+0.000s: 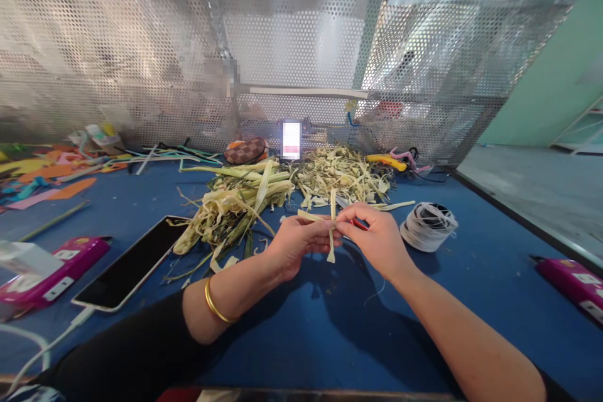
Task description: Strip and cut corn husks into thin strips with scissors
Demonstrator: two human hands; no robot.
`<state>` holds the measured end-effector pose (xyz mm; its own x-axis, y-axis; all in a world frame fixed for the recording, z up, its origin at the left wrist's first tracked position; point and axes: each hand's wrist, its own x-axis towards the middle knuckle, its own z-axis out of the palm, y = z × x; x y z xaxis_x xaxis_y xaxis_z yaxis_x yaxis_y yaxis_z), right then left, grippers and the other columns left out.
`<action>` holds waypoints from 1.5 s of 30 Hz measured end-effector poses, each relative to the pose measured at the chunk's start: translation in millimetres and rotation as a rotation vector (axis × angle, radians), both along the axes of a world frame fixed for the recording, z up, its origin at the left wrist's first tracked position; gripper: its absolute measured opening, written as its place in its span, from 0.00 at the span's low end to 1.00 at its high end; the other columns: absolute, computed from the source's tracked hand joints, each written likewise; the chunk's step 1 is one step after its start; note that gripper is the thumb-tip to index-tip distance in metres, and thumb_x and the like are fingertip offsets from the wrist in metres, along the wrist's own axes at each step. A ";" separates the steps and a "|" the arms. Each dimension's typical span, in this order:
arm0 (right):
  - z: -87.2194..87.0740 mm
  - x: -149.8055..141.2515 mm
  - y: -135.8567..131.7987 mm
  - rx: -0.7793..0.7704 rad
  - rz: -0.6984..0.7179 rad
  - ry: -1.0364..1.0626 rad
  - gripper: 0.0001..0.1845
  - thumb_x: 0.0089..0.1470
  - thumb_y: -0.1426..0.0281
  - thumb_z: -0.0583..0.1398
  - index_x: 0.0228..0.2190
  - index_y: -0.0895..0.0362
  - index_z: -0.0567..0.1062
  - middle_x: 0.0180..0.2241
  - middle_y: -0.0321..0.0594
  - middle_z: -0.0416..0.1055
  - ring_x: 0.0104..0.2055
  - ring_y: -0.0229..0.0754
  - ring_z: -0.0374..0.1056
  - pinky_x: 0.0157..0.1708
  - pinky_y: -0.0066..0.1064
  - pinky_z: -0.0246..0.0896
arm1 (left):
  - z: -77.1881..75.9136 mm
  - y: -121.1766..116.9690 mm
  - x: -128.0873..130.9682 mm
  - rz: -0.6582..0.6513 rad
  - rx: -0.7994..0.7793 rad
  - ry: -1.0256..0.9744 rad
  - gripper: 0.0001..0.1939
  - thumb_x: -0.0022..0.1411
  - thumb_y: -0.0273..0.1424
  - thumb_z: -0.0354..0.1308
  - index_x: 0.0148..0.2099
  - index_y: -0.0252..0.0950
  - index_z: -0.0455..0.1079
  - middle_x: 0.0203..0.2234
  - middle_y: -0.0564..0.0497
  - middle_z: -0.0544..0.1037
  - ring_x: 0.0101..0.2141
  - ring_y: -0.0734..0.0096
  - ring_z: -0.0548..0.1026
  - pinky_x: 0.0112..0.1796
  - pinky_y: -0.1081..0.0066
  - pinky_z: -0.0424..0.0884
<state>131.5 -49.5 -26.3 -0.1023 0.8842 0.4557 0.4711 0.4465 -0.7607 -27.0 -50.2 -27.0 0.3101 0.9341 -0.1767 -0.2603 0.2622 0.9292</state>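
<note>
Over the blue table [330, 326], my left hand [294, 242] and my right hand [377, 235] meet on pale leaf strips [332, 226]. One strip stands upright between the fingertips and another crosses it sideways. Both hands are closed in a pinch on the strips. Something red shows under my right fingers; I cannot make out what it is. A gold bangle [214, 304] sits on my left wrist.
A heap of pale and green leaf strips [245, 201] lies behind the hands, with shredded bits [343, 176] beyond. A roll of white cord [428, 226] sits right. A phone [132, 264] on a cable and pink boxes [56, 270] lie left. A perforated metal screen [282, 63] backs the table.
</note>
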 end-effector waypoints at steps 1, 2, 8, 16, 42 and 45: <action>0.0 0.0 0.1 -0.004 0.001 -0.005 0.06 0.47 0.68 0.60 0.22 0.54 0.75 0.26 0.37 0.70 0.30 0.41 0.64 0.33 0.33 0.57 | -0.1 0.2 0.2 0.004 -0.002 -0.004 0.15 0.43 0.37 0.69 0.32 0.32 0.75 0.26 0.44 0.80 0.28 0.67 0.77 0.32 0.71 0.69; 0.0 -0.2 0.2 -0.007 0.002 -0.009 0.06 0.47 0.68 0.60 0.22 0.54 0.75 0.26 0.37 0.70 0.29 0.41 0.64 0.32 0.33 0.57 | -0.2 0.4 0.4 0.009 -0.006 -0.009 0.15 0.43 0.36 0.68 0.33 0.32 0.75 0.26 0.44 0.79 0.28 0.67 0.77 0.31 0.71 0.69; 0.4 -1.7 -0.6 0.011 -0.013 -0.051 0.04 0.49 0.68 0.60 0.25 0.54 0.74 0.28 0.37 0.71 0.30 0.42 0.65 0.33 0.34 0.59 | 1.2 1.4 1.5 0.056 -0.038 -0.001 0.15 0.44 0.35 0.67 0.34 0.31 0.74 0.25 0.43 0.79 0.29 0.66 0.78 0.32 0.71 0.70; 9.4 7.6 -3.8 0.549 0.084 -0.448 0.10 0.55 0.75 0.56 0.34 0.52 0.76 0.34 0.40 0.73 0.39 0.44 0.67 0.44 0.40 0.58 | 0.8 2.4 -1.0 0.099 -0.053 -0.046 0.15 0.43 0.36 0.68 0.31 0.30 0.75 0.25 0.45 0.79 0.29 0.68 0.77 0.33 0.72 0.69; 2.9 -3.8 -1.6 -0.220 0.013 0.230 0.09 0.42 0.63 0.64 0.21 0.57 0.73 0.23 0.36 0.72 0.25 0.37 0.63 0.24 0.29 0.55 | 6.7 5.5 -6.4 -0.059 0.115 0.234 0.11 0.43 0.36 0.65 0.27 0.33 0.75 0.19 0.52 0.75 0.24 0.72 0.72 0.31 0.71 0.67; 2.7 -5.2 -3.1 -0.234 -0.005 0.296 0.12 0.41 0.62 0.65 0.20 0.57 0.72 0.24 0.36 0.72 0.21 0.34 0.59 0.20 0.27 0.51 | 5.3 7.4 -7.3 -0.051 0.231 0.259 0.12 0.42 0.37 0.67 0.29 0.34 0.77 0.25 0.50 0.78 0.30 0.69 0.73 0.36 0.70 0.66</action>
